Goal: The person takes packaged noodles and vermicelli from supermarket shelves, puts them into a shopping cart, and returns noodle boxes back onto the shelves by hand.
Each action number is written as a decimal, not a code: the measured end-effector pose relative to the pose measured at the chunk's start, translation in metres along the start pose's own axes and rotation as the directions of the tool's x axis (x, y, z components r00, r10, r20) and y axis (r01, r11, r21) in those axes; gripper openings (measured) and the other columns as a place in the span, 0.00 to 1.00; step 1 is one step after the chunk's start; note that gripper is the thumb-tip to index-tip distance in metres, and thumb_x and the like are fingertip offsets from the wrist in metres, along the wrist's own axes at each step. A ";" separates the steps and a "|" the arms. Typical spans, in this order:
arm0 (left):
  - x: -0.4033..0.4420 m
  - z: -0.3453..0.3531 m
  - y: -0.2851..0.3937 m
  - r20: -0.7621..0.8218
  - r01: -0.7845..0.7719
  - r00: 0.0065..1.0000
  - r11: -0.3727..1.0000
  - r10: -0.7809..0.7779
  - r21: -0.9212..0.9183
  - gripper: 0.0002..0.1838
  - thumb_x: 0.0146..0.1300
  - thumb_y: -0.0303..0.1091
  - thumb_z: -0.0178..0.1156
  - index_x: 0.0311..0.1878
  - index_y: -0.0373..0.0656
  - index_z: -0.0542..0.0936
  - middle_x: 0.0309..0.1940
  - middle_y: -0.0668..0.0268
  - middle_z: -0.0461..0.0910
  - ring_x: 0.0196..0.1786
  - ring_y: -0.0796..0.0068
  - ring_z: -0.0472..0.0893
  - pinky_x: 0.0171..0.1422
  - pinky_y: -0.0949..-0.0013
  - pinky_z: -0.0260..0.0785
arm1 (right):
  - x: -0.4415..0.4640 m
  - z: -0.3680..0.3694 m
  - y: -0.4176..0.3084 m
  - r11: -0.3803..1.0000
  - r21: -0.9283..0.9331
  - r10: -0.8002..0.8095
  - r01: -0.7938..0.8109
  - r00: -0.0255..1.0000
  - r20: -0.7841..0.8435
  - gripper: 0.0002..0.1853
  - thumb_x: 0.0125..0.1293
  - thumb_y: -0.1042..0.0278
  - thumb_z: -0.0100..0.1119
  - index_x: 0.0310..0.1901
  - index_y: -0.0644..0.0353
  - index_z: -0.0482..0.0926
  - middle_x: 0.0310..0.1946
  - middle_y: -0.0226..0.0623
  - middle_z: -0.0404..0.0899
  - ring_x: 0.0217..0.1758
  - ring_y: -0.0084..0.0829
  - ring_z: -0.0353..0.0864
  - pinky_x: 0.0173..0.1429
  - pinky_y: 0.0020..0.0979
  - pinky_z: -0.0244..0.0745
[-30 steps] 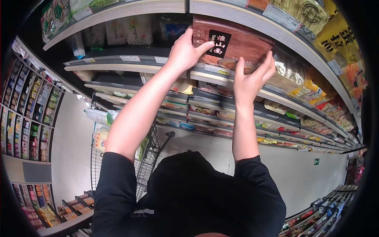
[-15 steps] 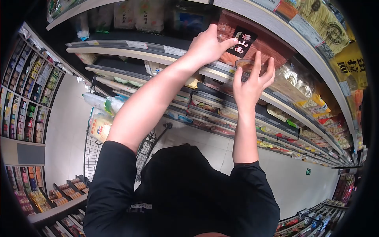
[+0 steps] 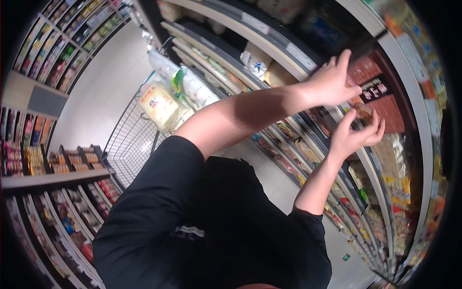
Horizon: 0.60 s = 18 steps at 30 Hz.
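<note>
A reddish wood-grain noodle box [image 3: 391, 111] with a black label and light lettering stands on a shelf at the upper right. My left hand [image 3: 333, 83] is at its left side, thumb near the label and fingers apart. Whether its fingertips touch the box is not clear. Just below, my right hand [image 3: 357, 135] is in front of the box's lower part, thumb and fingers curved and spread. Nothing shows in its grasp. Between the hands, a round bowl picture on the box front is partly visible.
A wire shopping cart [image 3: 129, 144] at the left holds a yellowish bag [image 3: 161, 105] and other plastic-wrapped packages. Shelf edges [image 3: 269, 36] with price tags run diagonally past my arms. Packets of noodles [image 3: 397, 161] are beside the box. Another stocked rack [image 3: 62, 212] stands at lower left.
The view has turned, so the shelves now slant and the cart appears larger. Both hands appear farther right, still at the box. The right fingers are more curled than before.
</note>
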<state>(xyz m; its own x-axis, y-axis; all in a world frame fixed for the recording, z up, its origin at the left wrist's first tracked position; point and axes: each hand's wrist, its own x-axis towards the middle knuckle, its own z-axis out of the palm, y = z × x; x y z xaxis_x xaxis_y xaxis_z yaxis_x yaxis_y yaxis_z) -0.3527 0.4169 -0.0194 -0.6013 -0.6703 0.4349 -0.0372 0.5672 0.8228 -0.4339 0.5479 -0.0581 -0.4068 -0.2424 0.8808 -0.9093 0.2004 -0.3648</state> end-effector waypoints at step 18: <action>-0.396 -0.247 -0.180 -0.776 0.749 0.569 0.561 -0.273 0.352 0.28 0.65 0.33 0.67 0.67 0.40 0.73 0.69 0.46 0.68 0.73 0.44 0.67 0.79 0.49 0.60 | -0.228 0.146 -0.090 0.868 0.161 0.048 -0.469 0.401 0.915 0.42 0.76 0.49 0.59 0.78 0.72 0.56 0.71 0.62 0.68 0.74 0.59 0.68 0.78 0.46 0.61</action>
<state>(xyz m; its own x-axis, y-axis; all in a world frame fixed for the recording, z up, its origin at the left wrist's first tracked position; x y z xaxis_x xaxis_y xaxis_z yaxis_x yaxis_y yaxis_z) 0.0897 0.4620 -0.2496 0.2875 -0.9073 0.3067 -0.7522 -0.0157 0.6588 -0.2722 0.4468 -0.2705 -0.2870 -0.9560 0.0601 -0.6126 0.1350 -0.7788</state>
